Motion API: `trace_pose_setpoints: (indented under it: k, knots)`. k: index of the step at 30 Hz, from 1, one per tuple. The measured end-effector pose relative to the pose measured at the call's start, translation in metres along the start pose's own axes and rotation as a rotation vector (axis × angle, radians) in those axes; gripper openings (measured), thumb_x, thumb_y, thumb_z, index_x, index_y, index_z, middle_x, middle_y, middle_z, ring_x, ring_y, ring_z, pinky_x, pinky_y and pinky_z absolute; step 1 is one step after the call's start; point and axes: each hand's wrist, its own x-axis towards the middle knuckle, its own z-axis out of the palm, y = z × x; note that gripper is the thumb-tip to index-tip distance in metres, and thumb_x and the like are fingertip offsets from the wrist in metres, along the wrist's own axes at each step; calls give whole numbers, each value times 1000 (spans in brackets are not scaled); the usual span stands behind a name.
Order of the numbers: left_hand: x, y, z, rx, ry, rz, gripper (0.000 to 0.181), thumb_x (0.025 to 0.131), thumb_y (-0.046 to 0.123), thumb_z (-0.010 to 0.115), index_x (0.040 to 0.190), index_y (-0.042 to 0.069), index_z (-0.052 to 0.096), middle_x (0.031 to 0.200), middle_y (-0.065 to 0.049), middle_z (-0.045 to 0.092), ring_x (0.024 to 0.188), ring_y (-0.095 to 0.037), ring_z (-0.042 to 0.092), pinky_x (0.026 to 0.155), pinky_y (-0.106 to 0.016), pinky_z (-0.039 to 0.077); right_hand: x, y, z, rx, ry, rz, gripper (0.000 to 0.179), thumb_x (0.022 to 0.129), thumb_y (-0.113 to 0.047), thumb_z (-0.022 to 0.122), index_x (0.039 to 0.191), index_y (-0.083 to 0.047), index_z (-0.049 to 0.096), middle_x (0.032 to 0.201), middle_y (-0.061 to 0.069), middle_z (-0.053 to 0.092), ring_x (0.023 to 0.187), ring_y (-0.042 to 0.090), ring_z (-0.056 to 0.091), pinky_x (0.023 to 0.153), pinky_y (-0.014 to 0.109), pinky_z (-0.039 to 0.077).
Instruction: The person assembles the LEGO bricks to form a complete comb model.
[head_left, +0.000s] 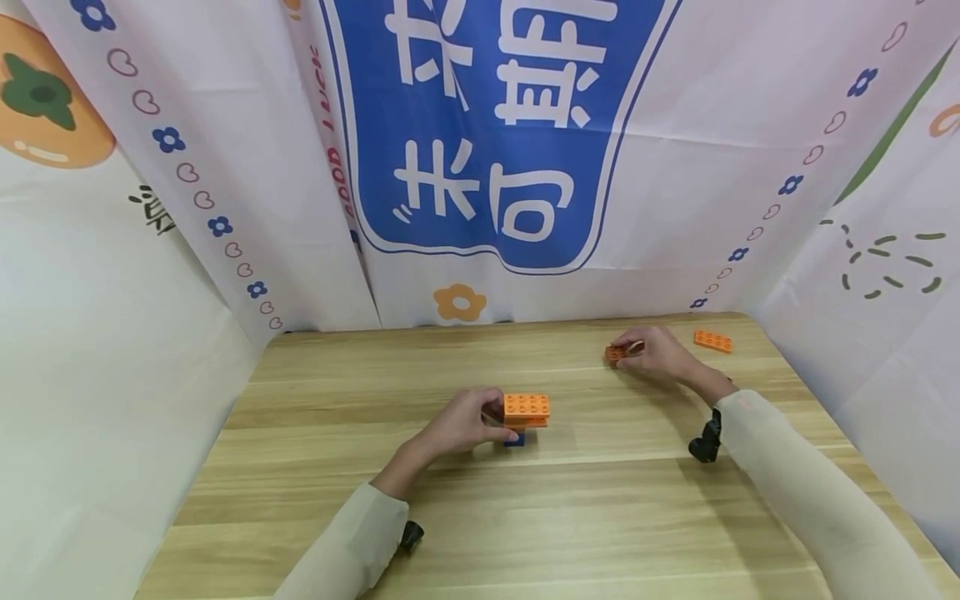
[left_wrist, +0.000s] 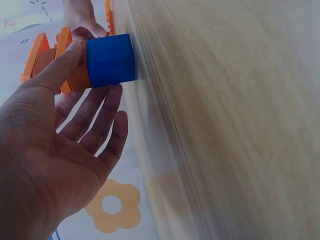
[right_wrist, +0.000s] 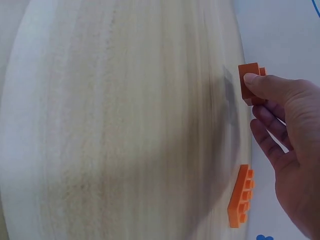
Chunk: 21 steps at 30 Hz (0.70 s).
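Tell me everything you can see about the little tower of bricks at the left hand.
The tower looks like plastic toy bricks, stacked upright. A smooth-sided blue block forms its base; above, darker orange blocks alternate with two wider, bright orange plates, the top one showing two rows of four studs. The person's left grip pinches it, thumb against its side. Whether its base touches the wooden table is unclear.

In the head view, orange bricks (head_left: 527, 405) and your left hand (head_left: 461, 423) partly hide the blue block (head_left: 520, 438); the top edge cuts off the blue banner (head_left: 486, 108), the bottom edge your left sleeve (head_left: 345, 542).
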Motion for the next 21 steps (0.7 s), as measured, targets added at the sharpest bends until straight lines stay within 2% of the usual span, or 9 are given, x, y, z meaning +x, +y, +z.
trace_pose_setpoints:
  k: [13,21]
  knots:
    - [2,0,-1,-2,-5,-4,28,88,21,90,104,11,70,103,1,76,93,-10,70,83,-25,60,-3,-16,-4,-57,22,-101,35,82,-4,91,114,-1,80,110,13,79,98,30,74,83,43,63]
    - [3,-3,1,-11,-3,6,27,88,21,90,104,12,70,104,1,76,94,-10,71,83,-25,60,-5,-38,-6,-71,2,-161,36,80,-2,92,115,-5,80,110,8,79,100,28,74,86,47,63]
